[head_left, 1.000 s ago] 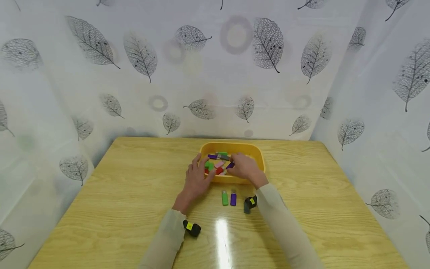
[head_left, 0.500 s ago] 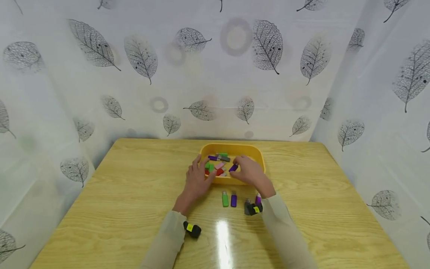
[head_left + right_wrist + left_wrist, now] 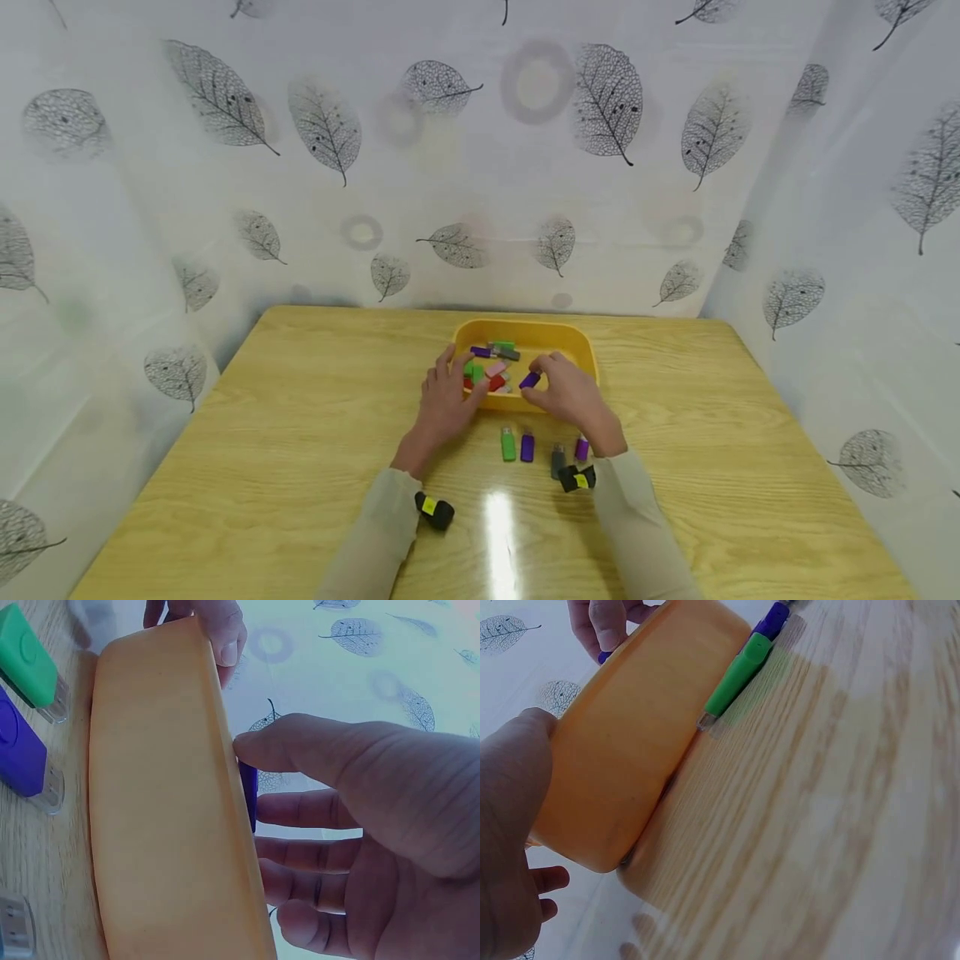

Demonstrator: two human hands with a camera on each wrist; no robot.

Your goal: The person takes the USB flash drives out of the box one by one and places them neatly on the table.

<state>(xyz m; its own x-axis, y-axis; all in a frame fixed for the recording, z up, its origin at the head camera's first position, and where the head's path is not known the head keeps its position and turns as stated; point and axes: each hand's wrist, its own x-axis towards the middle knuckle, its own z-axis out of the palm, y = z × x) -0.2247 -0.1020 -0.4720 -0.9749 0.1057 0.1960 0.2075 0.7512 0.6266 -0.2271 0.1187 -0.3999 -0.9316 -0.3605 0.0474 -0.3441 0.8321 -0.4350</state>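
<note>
My right hand pinches a purple USB stick between thumb and fingers, over the front right part of a yellow plastic bin. In the right wrist view, the bin's wall partly hides that stick. At the bin's front left corner, my left hand grips the rim, with the thumb at the front edge and the fingers along the left side. Inside the bin lie several USB sticks, among them a grey one, a pink one and a red one.
On the wooden table in front of the bin lie a green USB stick, a purple one, a grey one and a violet one. A leaf-print curtain stands behind the table and along both sides.
The right hand has drawn the purple USB stick a little right and toward the front of the bin. Its sleeve now uncovers the violet stick. The left hand stays at the rim.
</note>
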